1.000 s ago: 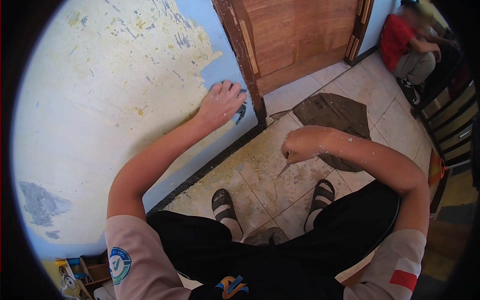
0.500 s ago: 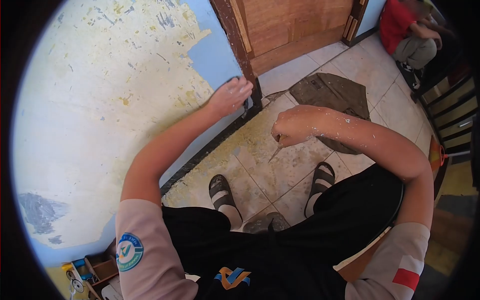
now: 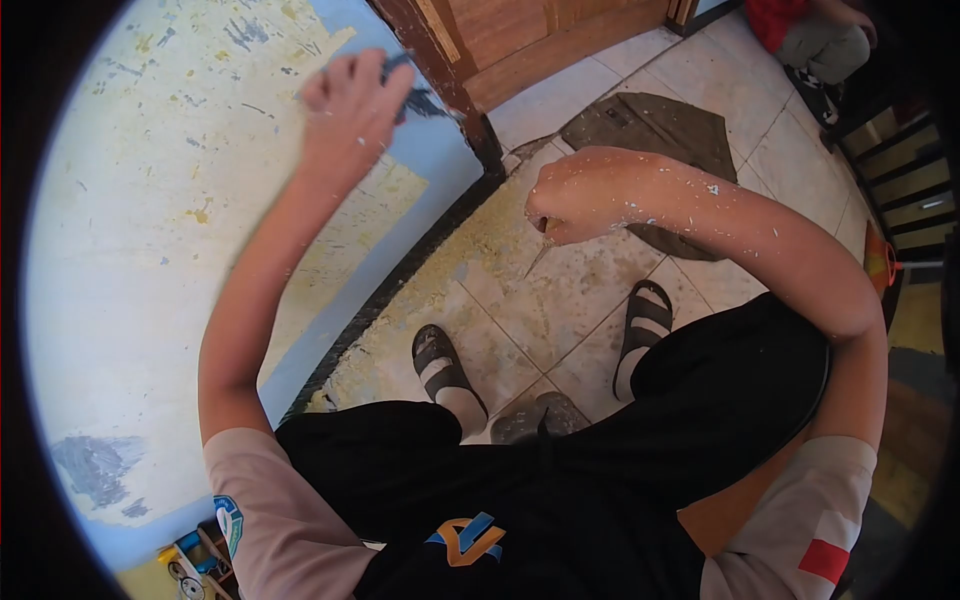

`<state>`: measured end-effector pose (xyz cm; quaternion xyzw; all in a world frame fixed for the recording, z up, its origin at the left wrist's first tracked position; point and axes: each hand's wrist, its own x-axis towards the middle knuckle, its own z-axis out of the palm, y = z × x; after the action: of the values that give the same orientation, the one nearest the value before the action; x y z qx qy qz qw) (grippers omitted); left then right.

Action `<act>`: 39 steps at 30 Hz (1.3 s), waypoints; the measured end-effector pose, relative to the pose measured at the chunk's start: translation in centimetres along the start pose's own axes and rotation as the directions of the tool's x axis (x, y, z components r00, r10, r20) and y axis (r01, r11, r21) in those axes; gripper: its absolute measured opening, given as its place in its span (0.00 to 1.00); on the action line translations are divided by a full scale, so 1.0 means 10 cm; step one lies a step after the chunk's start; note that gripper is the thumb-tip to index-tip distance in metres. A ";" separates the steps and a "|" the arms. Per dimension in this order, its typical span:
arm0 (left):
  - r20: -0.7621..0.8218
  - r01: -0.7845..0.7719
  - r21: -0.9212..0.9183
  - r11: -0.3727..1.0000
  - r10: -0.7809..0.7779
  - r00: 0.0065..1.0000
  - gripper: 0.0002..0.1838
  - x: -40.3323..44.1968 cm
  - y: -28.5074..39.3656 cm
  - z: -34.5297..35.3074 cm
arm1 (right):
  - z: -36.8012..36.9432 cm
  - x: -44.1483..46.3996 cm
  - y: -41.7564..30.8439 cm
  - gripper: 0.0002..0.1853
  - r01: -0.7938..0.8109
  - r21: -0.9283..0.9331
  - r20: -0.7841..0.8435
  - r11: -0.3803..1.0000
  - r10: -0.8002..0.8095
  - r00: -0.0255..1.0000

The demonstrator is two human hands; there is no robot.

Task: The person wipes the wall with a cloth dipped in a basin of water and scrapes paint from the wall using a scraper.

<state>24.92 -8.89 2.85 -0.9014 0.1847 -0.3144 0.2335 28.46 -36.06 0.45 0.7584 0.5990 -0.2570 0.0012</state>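
My left hand [image 3: 350,118] is raised against the scraped wall [image 3: 200,240], next to the brown door frame [image 3: 440,85]. Its fingers are bent round a dark blue-grey piece [image 3: 424,101], partly hidden, whose kind I cannot make out. My right hand [image 3: 575,198] is a fist above the floor, closed on a slim tool [image 3: 537,260] with a thin pointed end; the fingers cover its handle. White flecks dot my right forearm. The wall shows light blue paint at its edges and a large pale area with yellow and grey marks.
Tiled floor [image 3: 505,335] with yellowish scrapings lies round my sandals. A dark brown cloth [image 3: 670,130] is spread before the wooden door [image 3: 545,40]. At the upper right a person [image 3: 815,50] crouches by a black slatted rack [image 3: 905,190]. A small shelf [image 3: 205,560] stands lower left.
My left hand has moved up and left along the wall, from low beside the door frame to higher up. The view has shifted a little; the right hand keeps its grip.
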 end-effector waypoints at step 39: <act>0.267 -0.492 -0.137 0.860 0.510 0.818 0.09 -0.59 0.84 1.47 | 0.29 -0.02 0.04 0.12 -0.070 0.072 0.061 0.995 0.066 0.996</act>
<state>28.66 -8.48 -14.63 -0.8643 0.3878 -0.0984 0.3048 27.72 -37.27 -2.07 0.7700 0.5627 -0.3008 -0.0007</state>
